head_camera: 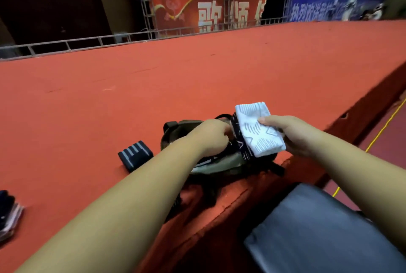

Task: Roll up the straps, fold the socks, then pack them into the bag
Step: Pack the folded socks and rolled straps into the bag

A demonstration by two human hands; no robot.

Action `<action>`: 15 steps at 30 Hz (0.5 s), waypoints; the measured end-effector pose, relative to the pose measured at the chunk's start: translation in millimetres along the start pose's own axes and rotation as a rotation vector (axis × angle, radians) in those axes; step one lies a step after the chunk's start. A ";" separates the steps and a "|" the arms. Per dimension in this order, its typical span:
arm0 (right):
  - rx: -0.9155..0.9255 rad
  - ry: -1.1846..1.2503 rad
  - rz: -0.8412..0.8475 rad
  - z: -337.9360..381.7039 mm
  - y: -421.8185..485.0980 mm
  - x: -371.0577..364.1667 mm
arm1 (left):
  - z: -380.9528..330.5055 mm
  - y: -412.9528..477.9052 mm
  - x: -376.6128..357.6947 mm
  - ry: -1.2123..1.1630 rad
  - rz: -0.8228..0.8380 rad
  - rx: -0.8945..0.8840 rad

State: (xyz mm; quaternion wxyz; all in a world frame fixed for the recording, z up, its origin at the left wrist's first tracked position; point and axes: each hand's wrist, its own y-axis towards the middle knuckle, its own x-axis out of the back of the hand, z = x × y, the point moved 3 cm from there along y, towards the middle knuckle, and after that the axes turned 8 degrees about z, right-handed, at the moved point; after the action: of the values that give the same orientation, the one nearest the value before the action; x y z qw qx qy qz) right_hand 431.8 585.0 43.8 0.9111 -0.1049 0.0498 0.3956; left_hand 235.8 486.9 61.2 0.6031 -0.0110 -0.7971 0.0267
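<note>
From the head view, my right hand (pixel 292 134) pinches the folded socks (pixel 259 132), thumb on top of the white one and a dark patterned one pressed beneath it. The bundle hangs just above the right end of the olive bag (pixel 175 132). My left hand (pixel 211 136) is curled at the bag's mouth and seems to grip its edge to hold it open, though the fingertips are hidden. The bag lies at the near edge of the red stage (pixel 219 70), partly overhanging it. A rolled strap (pixel 135 155), dark with grey stripes, sits just left of the bag, still unpacked. A stack of folded cloth (pixel 8 213) lies well apart at the near left, and a grey seat (pixel 318 228) is at the near right.

The step, as I judge it, is putting the socks in. I would keep the left hand pulling the opening wide, hold the pinch firm so the fold stays together, and slide the bundle in flat. The overhanging bag could tip, so I would press inward, away from the edge.
</note>
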 end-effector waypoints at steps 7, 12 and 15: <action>-0.110 0.023 0.191 -6.9 16.9 32.8 | 14.5 62.5 -3.2 0.180 0.083 -0.088; -0.086 0.066 0.227 -7.8 36.3 28.1 | 35.5 88.6 7.8 0.277 0.009 -0.128; 0.013 -0.021 0.063 5.9 62.9 25.1 | 36.4 88.2 14.6 0.300 -0.137 -0.180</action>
State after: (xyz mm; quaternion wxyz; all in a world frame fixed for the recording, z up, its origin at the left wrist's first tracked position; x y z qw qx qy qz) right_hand 403.0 646.0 35.7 0.8994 -0.0930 0.0461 0.4246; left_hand 195.6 574.5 60.4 0.7122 -0.0145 -0.6963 -0.0878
